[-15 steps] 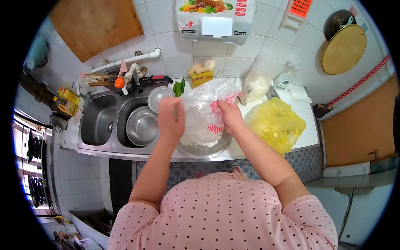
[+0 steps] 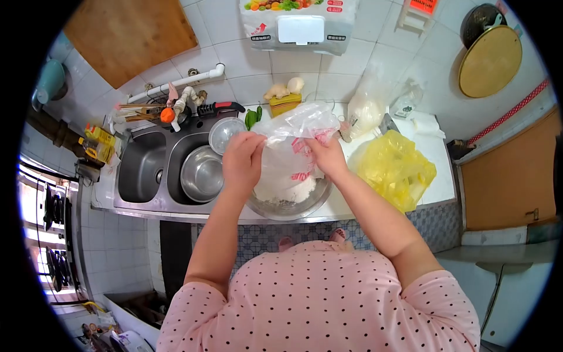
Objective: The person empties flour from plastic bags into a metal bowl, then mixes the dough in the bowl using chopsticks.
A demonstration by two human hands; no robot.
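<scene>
A clear plastic bag with red print [image 2: 278, 162] hangs over a metal bowl [image 2: 274, 212] at the counter's front edge. White powder that looks like flour [image 2: 299, 191] lies in the bowl under the bag's lower end. My left hand [image 2: 243, 161] is closed, its thumb and fingers pinching the bag's left edge. On the opposite edge, beside the red print, my right hand [image 2: 327, 155] grips the plastic. Part of the bowl and powder is hidden behind the bag.
Left of the bowl, a double sink [image 2: 141, 170] holds a steel basin [image 2: 202, 174]. A small clear bowl [image 2: 226, 135] stands near green peppers [image 2: 253, 118]. To the right sits a yellow plastic bag [image 2: 396, 170]; behind it are a whitish bag [image 2: 366, 111] and a clear bottle [image 2: 406, 104].
My left hand, blurred before, has come to the bag's left edge and now pinches it. More of the white powder shows in the bowl. The whole view has shifted slightly.
</scene>
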